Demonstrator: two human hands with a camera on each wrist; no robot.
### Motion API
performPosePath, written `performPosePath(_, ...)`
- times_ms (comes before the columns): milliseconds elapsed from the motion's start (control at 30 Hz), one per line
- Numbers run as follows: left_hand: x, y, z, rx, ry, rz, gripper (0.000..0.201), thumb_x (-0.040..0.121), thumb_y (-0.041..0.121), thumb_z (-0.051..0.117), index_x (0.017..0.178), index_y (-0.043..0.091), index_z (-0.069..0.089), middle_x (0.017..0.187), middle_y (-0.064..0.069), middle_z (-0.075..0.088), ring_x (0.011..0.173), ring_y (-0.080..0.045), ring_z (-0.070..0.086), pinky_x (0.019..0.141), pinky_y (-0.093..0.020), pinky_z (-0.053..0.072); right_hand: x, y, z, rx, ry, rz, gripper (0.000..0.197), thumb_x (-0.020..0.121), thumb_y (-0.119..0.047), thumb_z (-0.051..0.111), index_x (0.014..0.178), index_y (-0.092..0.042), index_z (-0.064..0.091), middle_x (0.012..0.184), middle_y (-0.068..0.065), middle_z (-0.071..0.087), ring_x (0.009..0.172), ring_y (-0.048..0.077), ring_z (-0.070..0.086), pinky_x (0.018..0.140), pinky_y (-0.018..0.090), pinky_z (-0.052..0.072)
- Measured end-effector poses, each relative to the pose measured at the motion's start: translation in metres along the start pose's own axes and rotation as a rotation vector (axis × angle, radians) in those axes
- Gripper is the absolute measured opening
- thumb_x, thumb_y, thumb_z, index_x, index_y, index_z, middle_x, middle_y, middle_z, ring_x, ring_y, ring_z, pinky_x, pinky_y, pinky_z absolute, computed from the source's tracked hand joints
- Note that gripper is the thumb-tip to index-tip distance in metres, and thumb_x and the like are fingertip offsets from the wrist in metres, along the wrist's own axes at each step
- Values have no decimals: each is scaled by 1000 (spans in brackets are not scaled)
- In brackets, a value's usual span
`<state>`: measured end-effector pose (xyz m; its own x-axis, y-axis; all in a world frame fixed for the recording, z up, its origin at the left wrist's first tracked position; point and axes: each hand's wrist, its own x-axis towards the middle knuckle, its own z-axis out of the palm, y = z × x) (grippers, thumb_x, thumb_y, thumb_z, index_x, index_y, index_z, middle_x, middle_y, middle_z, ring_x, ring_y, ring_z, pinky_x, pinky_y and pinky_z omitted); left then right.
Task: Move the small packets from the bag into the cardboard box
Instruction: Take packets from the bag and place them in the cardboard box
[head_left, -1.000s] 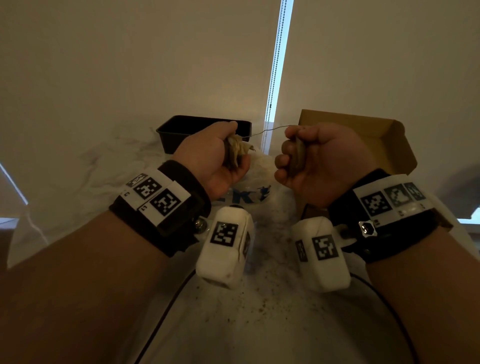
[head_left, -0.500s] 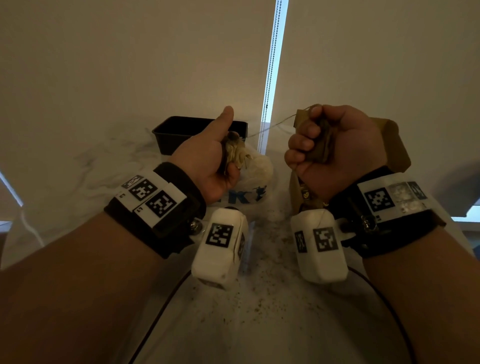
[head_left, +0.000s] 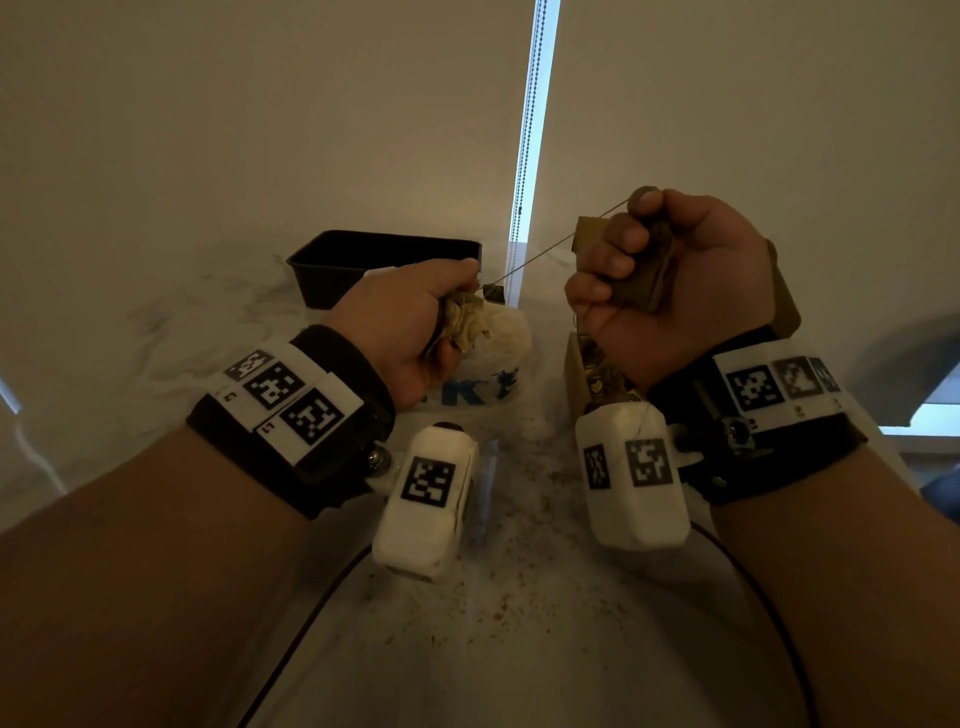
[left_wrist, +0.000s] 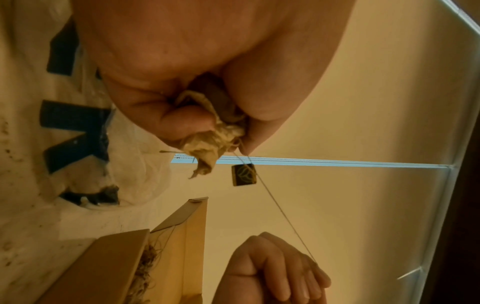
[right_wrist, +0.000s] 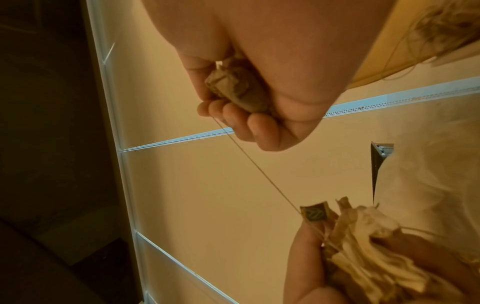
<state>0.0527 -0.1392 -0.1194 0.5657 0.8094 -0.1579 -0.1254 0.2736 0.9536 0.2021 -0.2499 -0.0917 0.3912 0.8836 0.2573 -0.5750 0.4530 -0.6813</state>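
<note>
My left hand (head_left: 441, 322) grips a crumpled bunch of pale tea-bag packets (head_left: 470, 325) (left_wrist: 213, 133) just above the white plastic bag (head_left: 493, 364) with blue letters. My right hand (head_left: 639, 265) is raised over the cardboard box (head_left: 579, 374) and grips a brown packet (head_left: 641, 280) (right_wrist: 239, 90). A thin string (head_left: 545, 254) (right_wrist: 259, 170) runs taut between the two hands. A small dark paper tag (left_wrist: 243, 174) (right_wrist: 314, 214) hangs on it near the left hand. More packets (left_wrist: 145, 267) lie inside the box.
A black plastic tray (head_left: 384, 260) stands at the back left of the marble table (head_left: 519, 623), which is speckled with brown crumbs. A bead chain (head_left: 524, 156) hangs along a bright gap between the blinds. A dark cable (head_left: 311, 613) crosses the near table.
My right hand has risen up and to the right with the brown packet, drawing the string longer and tighter. My left hand's thumb has closed down on the bunch.
</note>
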Motion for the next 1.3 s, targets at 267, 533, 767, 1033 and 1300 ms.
performPosePath(267,0,2,-1,-98,-83,-40,26,97,36,61,77,19,60,72,-2,60,65,-16,62,54,-28,55,-2,-3,-2,24,-32,-5,17,77,-26,40,64,-18,48,61,-2,43,54,15,37,54,26,30)
performPosePath(533,3,2,1,-205,-44,-24,20,96,25,64,80,14,61,67,-2,58,51,-10,53,47,-21,49,-4,-4,0,44,-63,4,16,76,-24,41,63,-17,47,61,-2,44,55,15,38,54,26,30)
performPosePath(767,5,2,-1,-197,-21,12,14,95,24,66,88,13,61,68,-3,58,49,-10,53,45,-21,49,-5,-5,1,109,-87,13,20,78,-25,38,61,-18,46,61,-3,46,56,14,38,55,27,30)
performPosePath(1033,3,-1,-1,-156,-19,41,15,96,21,65,106,10,61,69,-4,58,48,-9,55,46,-21,49,-6,-7,2,218,-161,-7,24,77,-24,38,58,-17,48,60,-2,49,55,14,42,55,26,29)
performPosePath(1300,-11,-1,5,131,-276,112,24,94,29,66,110,11,69,78,-3,61,60,-10,53,42,-18,41,-7,-2,3,145,-171,48,25,82,-24,36,62,-16,49,61,-1,48,55,15,41,54,27,31)
